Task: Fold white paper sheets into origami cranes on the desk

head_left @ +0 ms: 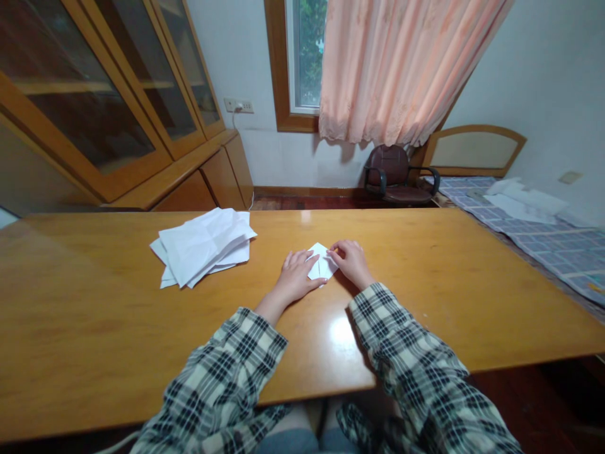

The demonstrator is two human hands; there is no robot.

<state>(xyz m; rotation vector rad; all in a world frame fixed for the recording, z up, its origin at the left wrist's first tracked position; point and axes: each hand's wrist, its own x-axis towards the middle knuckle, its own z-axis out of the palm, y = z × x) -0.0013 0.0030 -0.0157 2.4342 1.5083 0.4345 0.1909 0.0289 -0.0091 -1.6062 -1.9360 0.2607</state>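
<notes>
A small folded sheet of white paper [320,265] lies on the wooden table [406,252], with crease lines and a pointed top. My left hand [296,275] rests over its left side, fingers stretched out and thumb along the lower edge. At the paper's right edge, my right hand [352,260] pinches a corner between thumb and fingers. Parts of the paper's left and right sides are hidden under the fingers.
A loose stack of creased white paper [203,243] lies on the table to the left. Beyond the table stand a glass-door cabinet [142,82], a brown armchair [392,173] and a bed [529,221] with papers on it. A pink curtain [387,69] hangs by the window.
</notes>
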